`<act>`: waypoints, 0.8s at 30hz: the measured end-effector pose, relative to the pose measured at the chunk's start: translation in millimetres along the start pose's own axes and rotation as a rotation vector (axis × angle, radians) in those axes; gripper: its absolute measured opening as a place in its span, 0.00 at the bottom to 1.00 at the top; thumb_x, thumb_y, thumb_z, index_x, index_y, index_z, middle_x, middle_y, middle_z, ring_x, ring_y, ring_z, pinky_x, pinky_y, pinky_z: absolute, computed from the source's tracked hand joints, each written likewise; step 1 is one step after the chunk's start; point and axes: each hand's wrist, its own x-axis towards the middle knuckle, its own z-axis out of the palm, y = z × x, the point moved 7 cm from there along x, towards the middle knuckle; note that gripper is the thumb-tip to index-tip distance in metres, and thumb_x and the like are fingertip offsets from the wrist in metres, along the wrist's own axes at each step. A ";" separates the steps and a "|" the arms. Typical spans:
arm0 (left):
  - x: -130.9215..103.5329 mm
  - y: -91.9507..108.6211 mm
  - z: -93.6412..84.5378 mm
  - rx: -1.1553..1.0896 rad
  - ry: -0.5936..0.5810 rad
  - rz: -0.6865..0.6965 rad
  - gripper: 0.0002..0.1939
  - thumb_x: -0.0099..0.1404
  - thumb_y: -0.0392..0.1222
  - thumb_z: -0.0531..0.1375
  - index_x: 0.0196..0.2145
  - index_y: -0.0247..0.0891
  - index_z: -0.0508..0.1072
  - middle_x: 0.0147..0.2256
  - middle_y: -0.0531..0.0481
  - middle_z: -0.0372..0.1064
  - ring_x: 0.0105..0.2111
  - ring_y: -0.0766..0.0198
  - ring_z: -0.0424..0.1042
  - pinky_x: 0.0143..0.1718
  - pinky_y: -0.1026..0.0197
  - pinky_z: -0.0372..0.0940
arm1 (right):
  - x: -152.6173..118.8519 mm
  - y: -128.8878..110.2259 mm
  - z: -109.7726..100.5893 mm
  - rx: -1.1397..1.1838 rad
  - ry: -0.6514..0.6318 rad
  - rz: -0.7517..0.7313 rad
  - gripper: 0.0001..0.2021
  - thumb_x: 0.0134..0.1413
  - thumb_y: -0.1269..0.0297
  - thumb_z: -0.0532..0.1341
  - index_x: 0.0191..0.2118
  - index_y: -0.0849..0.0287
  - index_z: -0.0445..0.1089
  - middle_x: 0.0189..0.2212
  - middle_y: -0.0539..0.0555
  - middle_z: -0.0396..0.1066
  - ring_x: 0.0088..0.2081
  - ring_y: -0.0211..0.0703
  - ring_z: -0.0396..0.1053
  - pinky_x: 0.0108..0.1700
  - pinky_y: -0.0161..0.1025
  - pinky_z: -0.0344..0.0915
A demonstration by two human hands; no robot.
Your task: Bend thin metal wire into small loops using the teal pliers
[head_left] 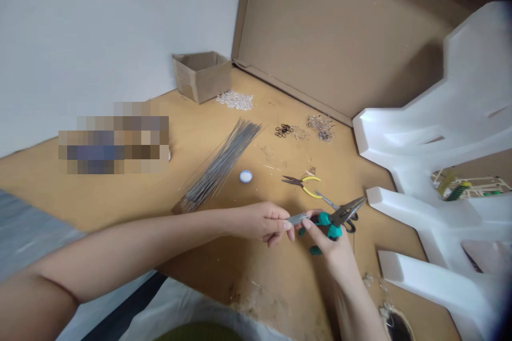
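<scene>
A grey metallic strip [297,219] is pinched above the table [216,258] by the left hand [272,221] and the right hand [331,249], both grips narrow; green-handled long-nose pliers [344,213] are also held in the right.

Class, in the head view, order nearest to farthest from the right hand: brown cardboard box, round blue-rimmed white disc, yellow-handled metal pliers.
1. Yellow-handled pliers: beyond the right hand.
2. White disc: left of the pliers.
3. Cardboard box: far back, left.

Workshop table [232,261], green-handled pliers [342,214], wire bundle [223,165], yellow-handled pliers [298,181]
</scene>
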 end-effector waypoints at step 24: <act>-0.4 10.1 -3.4 0.182 0.204 0.160 0.18 0.65 0.46 0.46 0.37 0.31 0.70 0.19 0.57 0.53 0.20 0.74 0.51 0.22 0.71 0.50 | -2.8 -4.7 -5.5 -0.018 0.068 -0.138 0.09 0.47 0.58 0.59 0.28 0.60 0.65 0.24 0.52 0.67 0.29 0.43 0.66 0.34 0.38 0.63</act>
